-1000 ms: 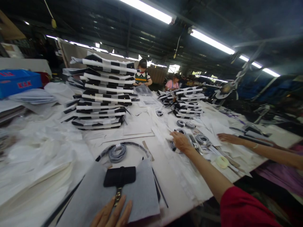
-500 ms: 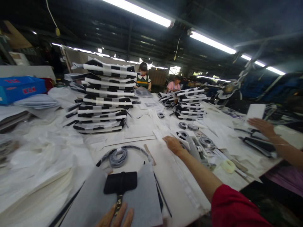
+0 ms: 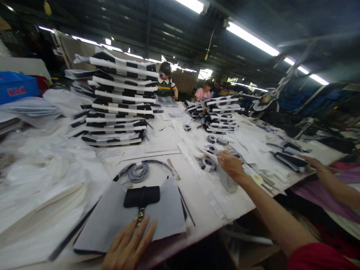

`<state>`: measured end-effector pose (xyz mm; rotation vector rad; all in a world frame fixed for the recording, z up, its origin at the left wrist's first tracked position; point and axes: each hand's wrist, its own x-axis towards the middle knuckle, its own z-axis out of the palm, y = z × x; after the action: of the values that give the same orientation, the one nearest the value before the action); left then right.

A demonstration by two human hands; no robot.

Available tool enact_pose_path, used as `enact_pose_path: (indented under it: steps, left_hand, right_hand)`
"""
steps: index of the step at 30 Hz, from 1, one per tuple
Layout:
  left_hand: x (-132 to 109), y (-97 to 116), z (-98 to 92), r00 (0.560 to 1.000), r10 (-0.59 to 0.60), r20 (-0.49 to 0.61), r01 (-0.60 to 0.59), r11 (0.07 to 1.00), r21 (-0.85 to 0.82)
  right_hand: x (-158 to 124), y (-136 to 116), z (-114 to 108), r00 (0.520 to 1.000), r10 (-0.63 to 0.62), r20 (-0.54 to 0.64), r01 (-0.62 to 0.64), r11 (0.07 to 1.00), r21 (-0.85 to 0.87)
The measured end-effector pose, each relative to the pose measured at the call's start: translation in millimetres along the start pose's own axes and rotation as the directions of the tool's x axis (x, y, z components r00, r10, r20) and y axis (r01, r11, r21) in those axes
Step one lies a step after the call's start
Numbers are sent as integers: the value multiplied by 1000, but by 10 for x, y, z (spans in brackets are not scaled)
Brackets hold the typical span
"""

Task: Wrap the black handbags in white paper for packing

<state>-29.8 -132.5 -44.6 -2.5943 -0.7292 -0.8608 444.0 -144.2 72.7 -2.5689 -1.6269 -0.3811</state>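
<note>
My left hand (image 3: 131,242) lies flat with fingers spread on a flat black piece covered by a grey sheet (image 3: 165,213). Its fingertips touch a black strap with gold-coloured hardware (image 3: 140,216), which hangs from a wide black tab (image 3: 142,197). Above the sheet lie a wrapped coil (image 3: 138,171) and a curved wrapped handle (image 3: 160,163). Out to the right, my right hand (image 3: 231,165) has its fingers bent together at a blurred grey tool, apparently a tape dispenser (image 3: 228,183). What the fingertips pinch is hidden. A wrapped coil (image 3: 207,164) lies just left of them.
A tall stack of wrapped black pieces (image 3: 120,108) stands at the back left, and another stack (image 3: 222,114) farther right. Crumpled white wrapping (image 3: 42,180) covers the left side. A co-worker's hand (image 3: 312,162) is by black pieces (image 3: 291,161) at right.
My right hand has moved right, from the clear plastic strip to the grey tool. My left hand stays on the sheet. The co-worker's hand has come down, and the view has shifted.
</note>
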Motion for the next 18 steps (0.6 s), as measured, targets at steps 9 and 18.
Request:
enact_pose_path:
  steps: [9,18]
  left_hand:
    - [11,-14,20,998,56,-7,-56,998,6]
    - [17,10,-1,998,57,5,-57,997,44]
  right_hand:
    - [-867,-64,728,940,102,326,-215,919,331]
    - [-902,-6,703,941,89,326,-257,816,518]
